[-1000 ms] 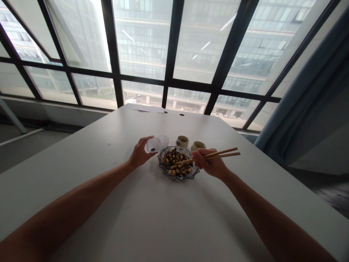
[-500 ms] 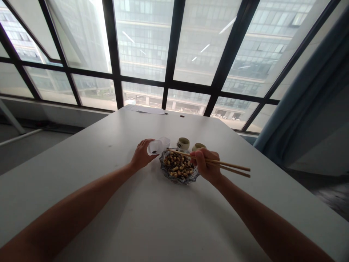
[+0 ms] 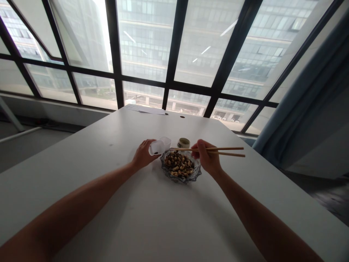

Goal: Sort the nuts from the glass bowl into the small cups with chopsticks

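A glass dish [image 3: 196,174] of mixed nuts and beans [image 3: 178,166] sits mid-table. My left hand [image 3: 143,155] is wrapped round a small white plastic cup [image 3: 156,147], tilted toward the dish, just left of it. My right hand [image 3: 206,160] grips a pair of wooden chopsticks [image 3: 218,150], held level above the dish's far rim, tips reaching left toward the white cup. A second white cup [image 3: 165,141] stands behind the held one. A small ceramic cup [image 3: 183,142] stands behind the dish.
The white table [image 3: 152,218] runs to a far edge by the large window [image 3: 174,54], with papers [image 3: 147,108] lying there. A blue curtain [image 3: 308,91] hangs at the right. The floor drops away on both sides.
The chopsticks rose from the nuts in the dish and swung left, tips now near the white cup. My right hand moved up and hides the second ceramic cup. The left hand barely moved.
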Tool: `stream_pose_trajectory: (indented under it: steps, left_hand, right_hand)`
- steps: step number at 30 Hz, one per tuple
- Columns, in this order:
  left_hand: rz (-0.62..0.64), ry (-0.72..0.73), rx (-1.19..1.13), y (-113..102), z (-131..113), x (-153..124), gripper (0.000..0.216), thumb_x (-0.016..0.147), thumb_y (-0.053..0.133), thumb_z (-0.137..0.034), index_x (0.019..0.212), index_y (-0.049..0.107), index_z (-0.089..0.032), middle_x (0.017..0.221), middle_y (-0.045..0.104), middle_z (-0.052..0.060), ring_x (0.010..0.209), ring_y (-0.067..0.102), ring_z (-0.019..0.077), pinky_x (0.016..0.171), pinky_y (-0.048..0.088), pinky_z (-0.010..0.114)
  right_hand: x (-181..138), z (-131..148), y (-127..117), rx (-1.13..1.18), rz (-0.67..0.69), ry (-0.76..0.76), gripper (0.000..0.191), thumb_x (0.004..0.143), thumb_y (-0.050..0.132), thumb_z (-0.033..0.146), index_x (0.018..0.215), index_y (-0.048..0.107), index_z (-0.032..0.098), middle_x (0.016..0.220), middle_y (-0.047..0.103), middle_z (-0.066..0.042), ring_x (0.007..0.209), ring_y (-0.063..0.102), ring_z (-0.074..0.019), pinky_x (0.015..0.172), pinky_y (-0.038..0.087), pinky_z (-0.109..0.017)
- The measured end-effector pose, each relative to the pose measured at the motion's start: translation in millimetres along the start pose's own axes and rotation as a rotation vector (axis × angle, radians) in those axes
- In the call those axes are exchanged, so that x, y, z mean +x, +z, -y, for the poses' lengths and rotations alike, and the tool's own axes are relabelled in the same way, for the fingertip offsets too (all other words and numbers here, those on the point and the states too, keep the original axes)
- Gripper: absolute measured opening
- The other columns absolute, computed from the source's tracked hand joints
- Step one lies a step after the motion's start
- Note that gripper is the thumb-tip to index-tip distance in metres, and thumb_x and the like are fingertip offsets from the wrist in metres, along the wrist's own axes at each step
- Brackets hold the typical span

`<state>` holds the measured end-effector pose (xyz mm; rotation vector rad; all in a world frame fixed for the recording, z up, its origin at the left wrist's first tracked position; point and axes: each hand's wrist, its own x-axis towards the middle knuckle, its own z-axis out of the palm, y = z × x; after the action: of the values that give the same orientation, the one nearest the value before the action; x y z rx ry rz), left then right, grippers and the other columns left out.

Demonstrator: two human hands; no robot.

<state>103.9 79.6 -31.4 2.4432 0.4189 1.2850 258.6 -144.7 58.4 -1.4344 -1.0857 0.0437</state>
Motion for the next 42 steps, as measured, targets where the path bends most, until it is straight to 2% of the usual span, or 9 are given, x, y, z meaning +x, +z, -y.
stream_pose_trajectory:
  steps: [2,6,11,21,24,31,33,38,42]
  left_hand:
    - [0.008,-0.009,0.002,-0.4,0.2,0.0,0.057,0.071,0.081,-0.036,0.120,0.055,-0.023,0.116,0.065,0.010,0.110,0.062,0.0293,0.093,0.053,0.045]
    - [0.016,-0.014,0.000,-1.6,0.7,-0.2,0.058,0.071,0.081,-0.035,0.120,0.054,-0.022,0.117,0.065,0.010,0.110,0.062,0.0294,0.092,0.054,0.044]
    - [0.022,-0.015,0.010,-2.0,2.7,-0.7,0.058,0.071,0.081,-0.036,0.120,0.054,-0.021,0.118,0.065,0.011,0.110,0.062,0.0299,0.090,0.054,0.045]
    - [0.009,-0.016,0.007,-0.2,5.1,-1.2,0.059,0.069,0.082,-0.036,0.120,0.055,-0.021,0.117,0.066,0.011,0.109,0.062,0.0297,0.089,0.055,0.044]
    - [0.011,-0.022,0.007,-0.3,5.4,-1.4,0.059,0.070,0.082,-0.037,0.120,0.055,-0.021,0.117,0.066,0.010,0.109,0.063,0.0295,0.089,0.055,0.044]
    - [0.021,-0.025,0.006,-1.0,6.1,-1.2,0.059,0.071,0.081,-0.039,0.121,0.055,-0.022,0.118,0.065,0.010,0.107,0.063,0.0283,0.087,0.055,0.042]
    - [0.023,-0.024,0.004,-0.9,6.5,-1.3,0.060,0.071,0.081,-0.039,0.122,0.055,-0.022,0.118,0.065,0.010,0.108,0.063,0.0283,0.087,0.056,0.042]
    - [0.021,-0.028,0.013,-0.8,6.6,-1.6,0.060,0.071,0.081,-0.038,0.122,0.055,-0.021,0.117,0.066,0.011,0.107,0.063,0.0288,0.088,0.055,0.043]
    - [0.016,-0.027,0.008,-0.3,6.6,-1.5,0.060,0.069,0.082,-0.038,0.121,0.056,-0.022,0.117,0.066,0.010,0.107,0.063,0.0288,0.087,0.055,0.043]
  right_hand:
    - [-1.5,-3.3,-10.2,0.030,0.004,0.060,0.061,0.086,0.052,0.074,0.061,0.063,0.019,0.044,0.056,-0.001,0.037,0.049,-0.0114,0.037,0.039,-0.023]
    - [-2.2,-8.0,-15.9,0.026,0.200,0.150,0.059,0.078,0.062,0.074,0.059,0.063,0.018,0.042,0.057,-0.001,0.034,0.049,-0.0108,0.033,0.038,-0.022]
    - [-0.5,-15.0,-15.3,-0.058,0.344,0.118,0.047,0.078,0.070,0.063,0.063,0.066,0.018,0.051,0.065,-0.002,0.041,0.056,-0.0121,0.038,0.042,-0.021]
    - [11.4,-15.4,-40.3,-0.345,0.216,-0.019,0.055,0.092,0.053,0.063,0.061,0.063,0.018,0.051,0.063,-0.004,0.044,0.055,-0.0129,0.040,0.040,-0.023]
    - [10.3,-13.9,-39.4,-0.292,0.224,-0.001,0.054,0.092,0.053,0.062,0.063,0.063,0.018,0.052,0.063,-0.004,0.042,0.053,-0.0121,0.039,0.039,-0.022]
    - [5.4,-10.9,-29.2,-0.228,0.450,-0.041,0.051,0.091,0.055,0.059,0.062,0.062,0.018,0.051,0.060,-0.001,0.042,0.055,-0.0121,0.040,0.041,-0.022]
    - [5.8,-10.0,-30.7,-0.207,0.429,-0.019,0.054,0.090,0.054,0.063,0.060,0.061,0.018,0.049,0.059,-0.001,0.040,0.052,-0.0115,0.037,0.039,-0.022]
    - [7.6,-8.6,-35.5,-0.167,0.257,0.041,0.058,0.087,0.053,0.069,0.061,0.060,0.018,0.044,0.054,0.000,0.036,0.046,-0.0099,0.034,0.035,-0.022]
    - [6.1,-14.3,-30.7,-0.162,0.370,0.070,0.056,0.087,0.052,0.070,0.067,0.060,0.018,0.051,0.059,-0.001,0.038,0.051,-0.0112,0.036,0.038,-0.022]
